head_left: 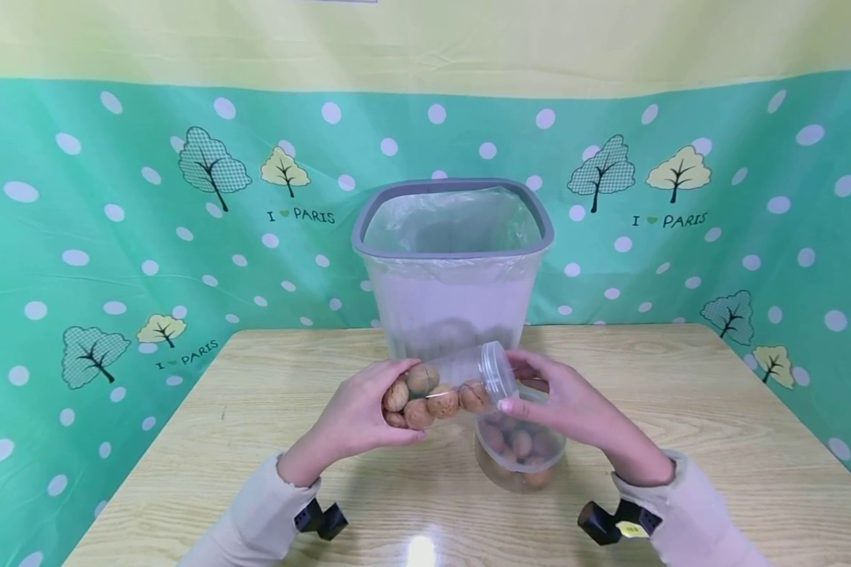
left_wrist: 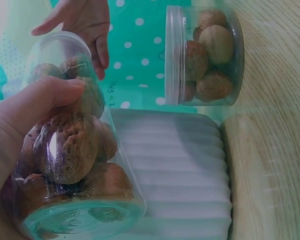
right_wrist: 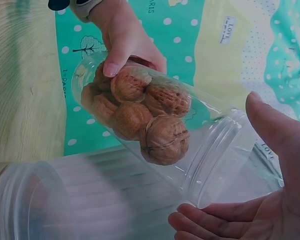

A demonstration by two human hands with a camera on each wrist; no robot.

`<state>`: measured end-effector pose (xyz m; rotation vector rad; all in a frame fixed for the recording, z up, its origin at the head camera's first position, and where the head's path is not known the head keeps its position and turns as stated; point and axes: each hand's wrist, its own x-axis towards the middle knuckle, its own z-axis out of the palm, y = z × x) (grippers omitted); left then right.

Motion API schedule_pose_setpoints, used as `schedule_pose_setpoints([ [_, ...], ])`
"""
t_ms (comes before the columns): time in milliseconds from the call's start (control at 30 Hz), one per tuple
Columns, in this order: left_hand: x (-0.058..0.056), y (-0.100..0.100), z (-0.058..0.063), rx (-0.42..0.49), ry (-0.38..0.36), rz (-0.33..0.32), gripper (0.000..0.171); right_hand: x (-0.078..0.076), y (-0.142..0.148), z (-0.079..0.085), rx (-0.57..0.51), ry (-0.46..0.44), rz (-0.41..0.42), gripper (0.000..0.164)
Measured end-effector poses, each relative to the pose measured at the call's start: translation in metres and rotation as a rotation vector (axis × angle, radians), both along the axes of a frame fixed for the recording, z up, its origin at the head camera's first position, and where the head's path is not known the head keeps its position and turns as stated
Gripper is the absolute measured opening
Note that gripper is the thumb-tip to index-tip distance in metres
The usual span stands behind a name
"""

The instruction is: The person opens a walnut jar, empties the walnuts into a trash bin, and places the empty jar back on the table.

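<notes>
My left hand (head_left: pixel 358 413) grips a clear plastic jar (head_left: pixel 457 366) near its base, tilted on its side above the table. Several walnuts (right_wrist: pixel 165 140) lie inside, mostly toward the base end. The jar's threaded mouth points to the right, and no cap shows on it. Beside that mouth is my right hand (head_left: pixel 567 402), its fingers extended and spread about the rim; whether they touch it, I cannot tell. Below the right hand, a wider clear jar (left_wrist: pixel 175 55) holding several walnuts stands upright on the table; whether a lid covers it is unclear.
A pale bin with a grey rim (head_left: pixel 454 255) and a clear liner bag (head_left: pixel 411 224) stands behind the jars at the table's far edge. The wooden table (head_left: pixel 269 394) extends on both sides. A green dotted cloth (head_left: pixel 255 268) hangs behind.
</notes>
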<state>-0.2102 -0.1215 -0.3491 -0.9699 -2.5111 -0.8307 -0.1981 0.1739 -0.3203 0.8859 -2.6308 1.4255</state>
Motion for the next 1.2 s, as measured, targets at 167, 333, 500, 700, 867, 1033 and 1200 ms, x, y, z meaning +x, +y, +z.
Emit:
schedule_pose_setpoints([
  [167,0.0,0.0002,-0.002,-0.007,0.0,0.007,0.075,0.0,-0.0023,-0.0014,0.0,-0.004,-0.016,0.065],
  [333,0.0005,0.0002,-0.002,-0.012,-0.007,0.012,0.075,-0.0001,-0.0026,-0.0017,0.002,-0.005,-0.019,0.064],
  [500,0.0006,-0.0001,-0.002,-0.007,-0.008,0.009,0.075,-0.0009,-0.0021,-0.0017,0.006,0.002,-0.021,0.067],
  [700,0.001,-0.0005,-0.0016,-0.012,0.002,0.007,0.076,-0.0005,-0.0012,-0.001,-0.001,-0.003,-0.013,0.073],
  [867,0.0007,-0.0005,-0.0017,-0.03,0.006,0.033,0.077,-0.0007,-0.0005,-0.0005,-0.062,-0.014,0.013,0.075],
  [1033,0.0013,0.0004,0.0,-0.019,0.001,0.028,0.079,-0.0022,0.0,-0.0018,-0.124,0.01,0.049,0.076],
  [1200,0.0025,0.0001,0.0,-0.023,-0.006,0.015,0.082,-0.0034,0.0012,-0.0048,-0.17,0.031,0.086,0.076],
])
